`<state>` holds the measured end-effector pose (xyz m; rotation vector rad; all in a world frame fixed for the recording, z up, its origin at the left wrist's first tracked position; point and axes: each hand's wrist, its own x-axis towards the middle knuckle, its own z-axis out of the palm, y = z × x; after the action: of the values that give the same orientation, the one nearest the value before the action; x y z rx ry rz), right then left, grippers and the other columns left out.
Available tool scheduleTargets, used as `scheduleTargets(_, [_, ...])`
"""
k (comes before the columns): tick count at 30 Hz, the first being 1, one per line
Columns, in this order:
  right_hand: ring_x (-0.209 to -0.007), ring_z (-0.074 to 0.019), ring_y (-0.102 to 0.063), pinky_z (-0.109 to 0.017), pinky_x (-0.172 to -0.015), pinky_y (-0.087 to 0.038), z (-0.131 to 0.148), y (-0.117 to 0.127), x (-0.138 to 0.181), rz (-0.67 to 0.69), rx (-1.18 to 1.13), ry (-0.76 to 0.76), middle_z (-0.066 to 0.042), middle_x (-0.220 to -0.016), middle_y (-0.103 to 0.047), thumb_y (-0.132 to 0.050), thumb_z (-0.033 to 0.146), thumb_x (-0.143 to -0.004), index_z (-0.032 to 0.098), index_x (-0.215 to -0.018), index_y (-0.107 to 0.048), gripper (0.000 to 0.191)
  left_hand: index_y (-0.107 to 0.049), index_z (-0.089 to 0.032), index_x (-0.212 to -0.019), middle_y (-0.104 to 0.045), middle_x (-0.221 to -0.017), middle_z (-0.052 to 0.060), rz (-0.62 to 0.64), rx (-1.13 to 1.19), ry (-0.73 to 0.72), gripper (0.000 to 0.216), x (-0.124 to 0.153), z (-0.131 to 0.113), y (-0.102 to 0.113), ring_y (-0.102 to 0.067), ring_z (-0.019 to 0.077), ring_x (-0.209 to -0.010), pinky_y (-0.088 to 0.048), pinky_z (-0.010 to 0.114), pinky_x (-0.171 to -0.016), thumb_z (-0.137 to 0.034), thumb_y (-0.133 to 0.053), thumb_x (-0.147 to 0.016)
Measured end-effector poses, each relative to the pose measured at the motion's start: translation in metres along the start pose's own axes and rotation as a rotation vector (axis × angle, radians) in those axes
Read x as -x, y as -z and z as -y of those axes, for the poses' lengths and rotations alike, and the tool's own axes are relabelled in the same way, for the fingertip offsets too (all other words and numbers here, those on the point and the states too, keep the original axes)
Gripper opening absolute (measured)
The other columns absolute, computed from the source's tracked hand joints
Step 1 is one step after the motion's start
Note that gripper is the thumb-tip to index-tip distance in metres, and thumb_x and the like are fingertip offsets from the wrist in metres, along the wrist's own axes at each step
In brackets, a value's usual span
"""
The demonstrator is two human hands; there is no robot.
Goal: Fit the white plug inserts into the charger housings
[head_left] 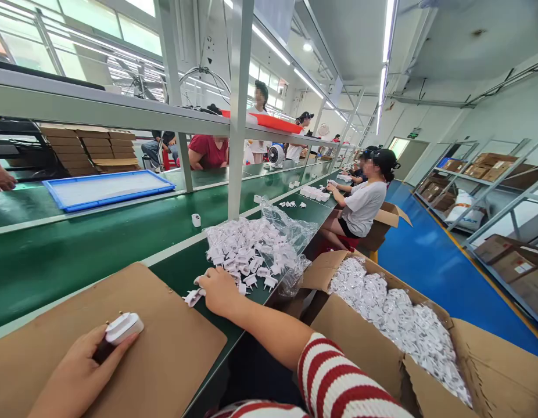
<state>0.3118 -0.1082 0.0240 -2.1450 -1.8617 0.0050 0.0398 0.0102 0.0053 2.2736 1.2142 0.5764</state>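
Note:
At the lower left, my left hand (83, 371) grips a white two-pin charger plug (124, 328) between thumb and fingers, above a flat brown cardboard sheet (177, 342). My right hand (220, 292) reaches forward to the near edge of a heap of white plugs (247, 247). Its fingers are curled over a white plug (193, 298) beside the cardboard; the fingertips are partly hidden. Clear plastic bag film (290, 229) lies around the far and right sides of the heap.
An open carton (334, 325) full of bagged white plugs (395, 313) stands on my right. A metal post (239, 116) rises behind the heap. One white piece (196, 220) lies on the green belt (121, 232). A blue-rimmed tray (110, 188) and seated co-workers are farther off.

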Motion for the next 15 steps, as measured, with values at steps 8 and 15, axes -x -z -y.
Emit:
scheduleTargets(8, [-0.119,-0.0299,-0.063,-0.039,-0.095,-0.055,0.074,0.009,-0.058,0.183,-0.415,0.340,-0.012,-0.138,-0.064,-0.076,0.035,-0.078,0.018,-0.144,-0.052,0.073,-0.060,-0.052,-0.108,-0.077,-0.101,-0.011,-0.031,0.176,0.119,0.043,0.006,0.005,0.005,-0.074,0.0334,-0.093,-0.062,0.046,-0.074,-0.073,-0.062,-0.070])
scheduleTargets(15, [-0.098,-0.0208,-0.071,-0.033,-0.091,-0.056,0.102,-0.041,-0.054,0.137,-1.454,0.145,-0.004,-0.100,-0.076,-0.076,0.044,-0.077,0.020,-0.099,-0.075,0.033,-0.063,-0.024,-0.116,-0.074,-0.109,0.005,-0.106,0.241,0.099,0.057,0.023,-0.032,0.017,-0.069,0.0298,-0.099,-0.056,0.040,-0.089,-0.070,-0.056,-0.083])
